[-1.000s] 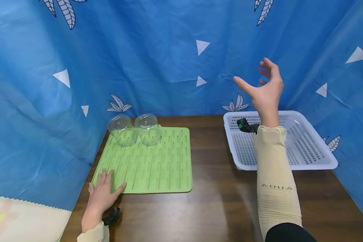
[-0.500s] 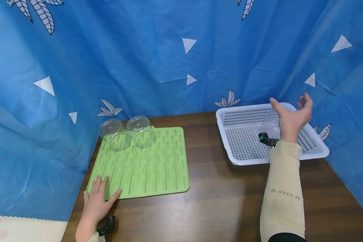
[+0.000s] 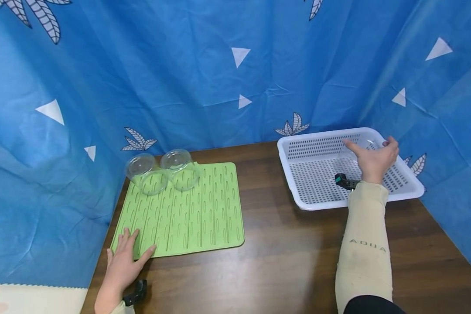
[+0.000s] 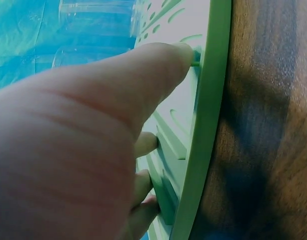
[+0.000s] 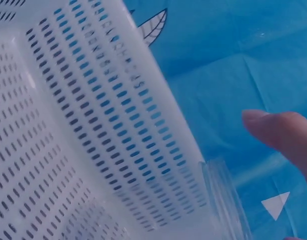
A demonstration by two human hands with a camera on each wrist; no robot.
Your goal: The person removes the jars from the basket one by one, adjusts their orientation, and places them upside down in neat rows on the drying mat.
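Observation:
My right hand is over the right part of a white perforated basket, thumb and fingers spread wide. A clear cup stands inside the basket beside that hand, faint against the holes. In the right wrist view the clear cup shows its rim at the bottom, and a finger is apart from it. My left hand rests on the front left corner of a green ribbed mat. In the left wrist view its thumb lies flat near the mat's edge.
Two clear cups, a left one and a right one, stand side by side at the mat's back left corner. A brown wooden table carries everything. Blue curtain hangs close behind and along both sides.
My right hand has come down from high in front of the curtain and moved right, down to the cup in the basket. The left hand has stayed on the mat; the head view has shifted slightly.

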